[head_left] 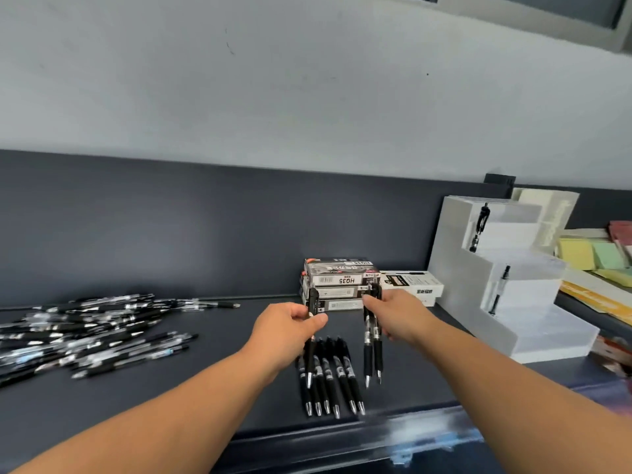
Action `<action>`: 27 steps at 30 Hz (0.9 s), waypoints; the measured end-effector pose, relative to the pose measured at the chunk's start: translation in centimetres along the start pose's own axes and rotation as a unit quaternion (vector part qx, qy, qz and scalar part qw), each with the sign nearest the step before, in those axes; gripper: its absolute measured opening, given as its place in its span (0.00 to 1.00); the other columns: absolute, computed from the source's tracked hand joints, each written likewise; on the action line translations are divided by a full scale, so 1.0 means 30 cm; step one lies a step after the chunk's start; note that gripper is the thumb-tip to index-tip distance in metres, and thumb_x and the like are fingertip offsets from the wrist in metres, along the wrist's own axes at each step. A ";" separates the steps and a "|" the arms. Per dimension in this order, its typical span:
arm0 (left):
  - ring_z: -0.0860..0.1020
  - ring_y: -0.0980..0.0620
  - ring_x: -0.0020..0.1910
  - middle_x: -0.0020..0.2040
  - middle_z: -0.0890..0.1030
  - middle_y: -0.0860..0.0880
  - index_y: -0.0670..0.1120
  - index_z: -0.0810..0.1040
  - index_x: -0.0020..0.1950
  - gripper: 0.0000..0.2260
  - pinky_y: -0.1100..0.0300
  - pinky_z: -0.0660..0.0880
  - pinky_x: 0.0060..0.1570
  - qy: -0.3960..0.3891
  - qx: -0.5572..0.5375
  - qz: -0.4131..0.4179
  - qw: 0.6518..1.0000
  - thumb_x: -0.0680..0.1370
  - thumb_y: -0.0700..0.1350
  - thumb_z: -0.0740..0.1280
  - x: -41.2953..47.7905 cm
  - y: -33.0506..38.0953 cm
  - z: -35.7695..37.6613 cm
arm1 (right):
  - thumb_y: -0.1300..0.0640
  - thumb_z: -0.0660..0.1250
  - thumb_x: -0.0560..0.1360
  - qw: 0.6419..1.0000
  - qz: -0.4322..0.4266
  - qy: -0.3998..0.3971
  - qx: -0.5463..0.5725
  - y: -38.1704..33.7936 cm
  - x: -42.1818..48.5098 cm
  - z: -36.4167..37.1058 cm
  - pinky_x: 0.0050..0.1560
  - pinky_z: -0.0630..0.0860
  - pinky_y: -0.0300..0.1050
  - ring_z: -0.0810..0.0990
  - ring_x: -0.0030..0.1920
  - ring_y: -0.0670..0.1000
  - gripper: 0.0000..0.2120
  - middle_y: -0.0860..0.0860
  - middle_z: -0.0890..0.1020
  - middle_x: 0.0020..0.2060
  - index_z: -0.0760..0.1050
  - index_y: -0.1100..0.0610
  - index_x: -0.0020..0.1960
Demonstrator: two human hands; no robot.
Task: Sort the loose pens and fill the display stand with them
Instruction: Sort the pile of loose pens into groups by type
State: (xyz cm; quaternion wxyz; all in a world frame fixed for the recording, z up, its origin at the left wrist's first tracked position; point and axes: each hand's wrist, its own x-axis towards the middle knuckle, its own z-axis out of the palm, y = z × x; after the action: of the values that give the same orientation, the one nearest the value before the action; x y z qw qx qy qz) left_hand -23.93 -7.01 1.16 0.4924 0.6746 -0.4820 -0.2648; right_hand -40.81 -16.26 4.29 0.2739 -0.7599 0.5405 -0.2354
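Note:
My left hand (289, 328) grips one black pen (310, 357), tip pointing down toward me. My right hand (396, 314) holds two black pens (372, 350) side by side, tips down. Under both hands a row of several black pens (330, 381) lies sorted on the dark shelf (212, 388). A big heap of loose pens (85, 331) is spread at the left. The white stepped display stand (506, 285) is at the right, with a black pen (480, 227) in its top tier and a clear pen (499, 289) in a lower tier.
Stacked pen boxes (338, 283) and a white box (412, 285) stand against the back panel behind my hands. Coloured sticky-note pads (595, 254) and stationery lie right of the stand. The shelf's front edge (376, 436) runs below the sorted row.

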 end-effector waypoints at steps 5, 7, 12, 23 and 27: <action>0.75 0.56 0.41 0.47 0.77 0.54 0.48 0.73 0.64 0.20 0.66 0.70 0.41 0.004 0.188 -0.032 0.982 0.75 0.54 0.70 0.010 -0.019 0.112 | 0.49 0.57 0.81 0.991 0.009 -0.095 -0.089 0.075 0.028 0.049 0.31 0.69 0.39 0.74 0.28 0.49 0.18 0.52 0.75 0.30 0.67 0.56 0.35; 0.75 0.56 0.44 0.46 0.77 0.54 0.48 0.73 0.64 0.19 0.65 0.70 0.44 0.015 0.240 -0.024 0.970 0.75 0.53 0.69 0.011 -0.028 0.151 | 0.48 0.59 0.80 0.990 0.029 -0.128 -0.056 0.092 0.032 0.084 0.26 0.69 0.38 0.73 0.26 0.49 0.17 0.52 0.75 0.29 0.68 0.57 0.36; 0.76 0.51 0.53 0.56 0.75 0.49 0.47 0.72 0.64 0.18 0.61 0.72 0.50 0.017 0.330 0.008 0.944 0.76 0.51 0.67 0.005 -0.044 0.205 | 0.53 0.67 0.76 0.989 0.017 -0.149 -0.004 0.133 0.021 0.122 0.36 0.80 0.44 0.77 0.31 0.48 0.08 0.53 0.80 0.36 0.75 0.58 0.51; 0.68 0.58 0.65 0.66 0.68 0.58 0.57 0.72 0.68 0.17 0.66 0.63 0.63 -0.027 0.326 0.073 0.942 0.80 0.55 0.61 -0.067 -0.108 0.148 | 0.47 0.70 0.74 0.975 -0.101 -0.140 -0.143 0.153 -0.060 0.087 0.68 0.66 0.43 0.69 0.69 0.51 0.27 0.50 0.69 0.70 0.69 0.52 0.71; 0.64 0.57 0.69 0.68 0.66 0.58 0.59 0.70 0.70 0.21 0.64 0.61 0.67 -0.054 0.333 0.076 0.938 0.77 0.60 0.63 -0.081 -0.105 0.151 | 0.45 0.71 0.73 0.969 -0.117 -0.161 -0.144 0.150 -0.075 0.084 0.67 0.67 0.43 0.70 0.68 0.50 0.30 0.49 0.70 0.70 0.68 0.51 0.72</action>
State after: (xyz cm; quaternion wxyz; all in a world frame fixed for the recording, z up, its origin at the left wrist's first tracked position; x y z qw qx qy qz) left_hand -27.42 -6.50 -3.70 0.2314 0.7461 -0.6183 -0.0867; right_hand -42.96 -14.91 -0.72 0.2152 -0.8773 0.4247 -0.0602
